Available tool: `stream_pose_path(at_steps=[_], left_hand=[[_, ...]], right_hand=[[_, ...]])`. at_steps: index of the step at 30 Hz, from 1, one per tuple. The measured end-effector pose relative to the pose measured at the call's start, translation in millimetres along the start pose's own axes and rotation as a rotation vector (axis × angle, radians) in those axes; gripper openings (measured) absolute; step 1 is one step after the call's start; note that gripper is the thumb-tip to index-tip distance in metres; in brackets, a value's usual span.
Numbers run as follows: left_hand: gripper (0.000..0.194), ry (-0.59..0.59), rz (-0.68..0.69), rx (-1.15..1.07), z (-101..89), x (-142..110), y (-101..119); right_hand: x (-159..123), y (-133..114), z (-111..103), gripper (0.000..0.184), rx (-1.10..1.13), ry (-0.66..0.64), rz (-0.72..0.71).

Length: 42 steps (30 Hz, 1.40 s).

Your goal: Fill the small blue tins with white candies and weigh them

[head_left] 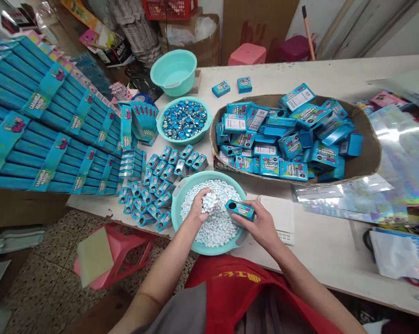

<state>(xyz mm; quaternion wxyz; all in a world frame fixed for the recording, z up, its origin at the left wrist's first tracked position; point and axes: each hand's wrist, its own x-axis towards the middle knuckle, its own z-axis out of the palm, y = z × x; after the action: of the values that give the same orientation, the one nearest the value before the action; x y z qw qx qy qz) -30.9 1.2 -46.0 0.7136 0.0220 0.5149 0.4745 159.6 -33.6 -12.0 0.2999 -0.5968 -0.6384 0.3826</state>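
Note:
Over a turquoise basin (177,227), my left hand (199,204) is cupped around a heap of small white candies (209,202). More of the same candies (216,232) fill the basin beneath. My right hand (260,222) grips a small blue candy box (244,211) above the basin's right side, its end with a round dark hole turned towards the left hand. Left of the basin stand several similar blue boxes (153,185) in close rows. Partly under my right hand and wrist lies a white kitchen scale (279,213).
A cut-down cardboard box (365,153) holds many blue boxes. Another basin (159,123) contains blue and silver caps, with an empty turquoise basin (174,69) behind it. Stacked blue display packs (45,134) rise at the left. A pink stool (125,260) stands below the table's edge.

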Motion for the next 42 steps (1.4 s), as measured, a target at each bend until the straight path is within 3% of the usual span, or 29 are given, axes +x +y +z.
stream_pose_path(at_steps=[4, 7, 10, 42], left_hand=[[0.027, -0.113, 0.135, -0.062, 18.6, -31, 11], [0.028, -0.055, 0.290, -0.087, 25.4, -39, 11], [0.027, 0.013, 0.359, -0.127, 25.4, -36, 9], [0.023, -0.052, 0.494, 0.047, 31.4, -39, 2]], right_hand=[[-1, -11, 18, 0.025, -0.198, -0.037, -0.199], [1, -17, 30, 0.024, -0.280, -0.086, -0.288], [4, -19, 36, 0.025, -0.290, -0.108, -0.324], [7, -22, 30, 0.030, -0.112, -0.112, -0.187]])
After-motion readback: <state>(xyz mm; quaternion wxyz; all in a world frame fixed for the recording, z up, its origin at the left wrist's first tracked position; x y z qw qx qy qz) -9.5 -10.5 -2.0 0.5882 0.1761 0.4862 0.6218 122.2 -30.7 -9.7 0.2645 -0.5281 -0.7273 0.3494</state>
